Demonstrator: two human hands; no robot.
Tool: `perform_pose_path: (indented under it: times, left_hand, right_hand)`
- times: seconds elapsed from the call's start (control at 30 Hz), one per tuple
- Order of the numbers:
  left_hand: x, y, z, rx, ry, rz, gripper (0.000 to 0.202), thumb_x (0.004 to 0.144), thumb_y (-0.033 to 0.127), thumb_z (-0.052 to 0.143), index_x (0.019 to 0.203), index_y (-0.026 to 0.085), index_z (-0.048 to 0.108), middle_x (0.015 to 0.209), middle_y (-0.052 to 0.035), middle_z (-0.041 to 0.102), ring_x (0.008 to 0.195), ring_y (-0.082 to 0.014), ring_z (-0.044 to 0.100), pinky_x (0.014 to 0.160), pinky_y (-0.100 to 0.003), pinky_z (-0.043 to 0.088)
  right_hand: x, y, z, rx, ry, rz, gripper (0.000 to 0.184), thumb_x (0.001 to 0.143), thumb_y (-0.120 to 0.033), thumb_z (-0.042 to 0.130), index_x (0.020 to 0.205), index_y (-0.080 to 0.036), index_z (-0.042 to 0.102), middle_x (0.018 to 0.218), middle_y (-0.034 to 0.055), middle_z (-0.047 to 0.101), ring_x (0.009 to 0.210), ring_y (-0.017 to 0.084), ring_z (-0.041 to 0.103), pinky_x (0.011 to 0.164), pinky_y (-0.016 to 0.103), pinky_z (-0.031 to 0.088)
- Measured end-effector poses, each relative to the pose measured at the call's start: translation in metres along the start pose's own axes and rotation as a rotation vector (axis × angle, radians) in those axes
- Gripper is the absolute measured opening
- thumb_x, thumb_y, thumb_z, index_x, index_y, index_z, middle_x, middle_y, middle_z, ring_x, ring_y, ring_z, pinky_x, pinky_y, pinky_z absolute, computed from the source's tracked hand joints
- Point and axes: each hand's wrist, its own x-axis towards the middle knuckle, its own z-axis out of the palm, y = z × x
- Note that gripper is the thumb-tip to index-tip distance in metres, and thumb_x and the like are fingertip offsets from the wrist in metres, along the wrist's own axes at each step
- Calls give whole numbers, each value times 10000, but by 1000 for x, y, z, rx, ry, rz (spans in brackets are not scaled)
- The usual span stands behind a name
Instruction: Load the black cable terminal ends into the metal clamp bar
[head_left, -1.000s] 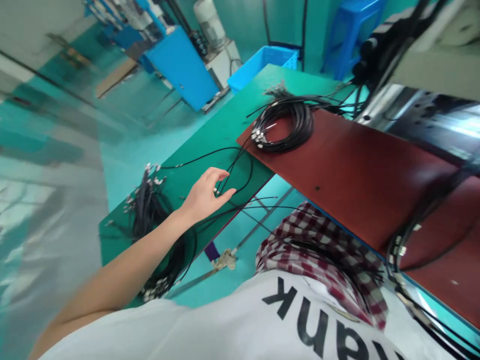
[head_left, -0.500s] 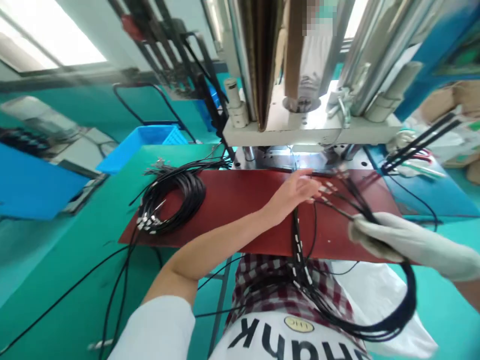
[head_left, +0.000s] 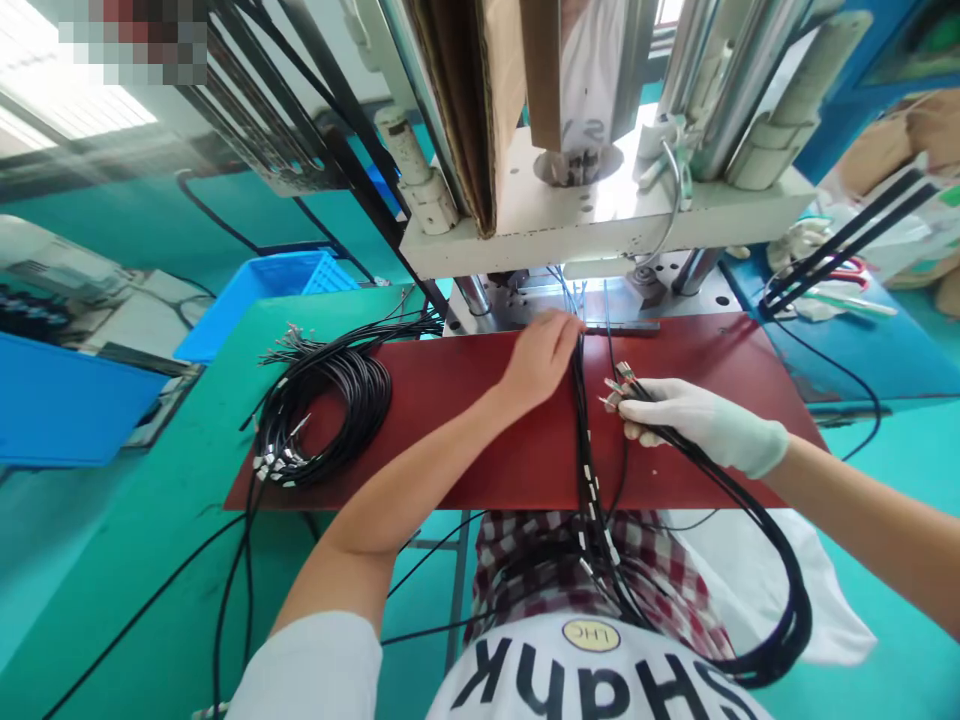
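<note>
Black cables run near to far across the red board, their far stretch just right of the bare left hand, its fingers together and holding nothing visible. The white-gloved right hand is clamped on a bundle of them, metal terminals pointing left toward the other hand, which sits farther away, near the board's far edge.

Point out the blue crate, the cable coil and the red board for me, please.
Blue crate (head_left: 255, 312): head view, on its side wall.
Cable coil (head_left: 330, 400): head view, on its black loops.
Red board (head_left: 442, 385): head view, on a bare part of its top.
</note>
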Motion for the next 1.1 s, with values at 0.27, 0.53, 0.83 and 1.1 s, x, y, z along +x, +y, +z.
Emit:
perform_pose_path:
  times: [0.27, 0.53, 0.83, 1.1]
  left_hand:
    - [26, -58, 5, 710, 14, 44, 261, 922, 213, 525, 1171, 189, 602, 1244, -109, 572, 1203, -268, 474, 1020, -447, 370]
    - [7, -61, -18, 643, -67, 67, 188, 949, 279, 544, 1082, 190, 643, 1099, -92, 586, 1092, -248, 523, 918, -375, 434]
    - [-11, -54, -23, 899, -167, 43, 207, 973, 335, 523, 1066, 151, 545, 1117, -121, 599, 1041, -268, 566, 841, -363, 448]
    - [-81, -24, -84, 285, -87, -459, 282, 1019, 433, 379, 1050, 175, 488, 701, 4, 549, 535, -126, 528, 533, -240, 357]
  right_hand:
    - [7, 7, 19, -15, -14, -17, 445, 884, -510, 662, 1102, -127, 604, 764, -7, 482, 538, 41, 339, 473, 219, 248]
    - [11, 14, 34, -544, 180, -171, 303, 964, -479, 526, 1001, -200, 637, 919, 19, 673, 815, 161, 604, 771, 298, 465]
    - [5, -10, 61, -729, 74, -427, 295, 962, -468, 568, 884, -192, 641, 903, 28, 624, 783, 131, 574, 752, 270, 434]
    - [24, -28, 39, -190, -18, -32, 489, 958, -616, 497, 897, -144, 607, 733, 16, 577, 533, 60, 409, 491, 227, 304]
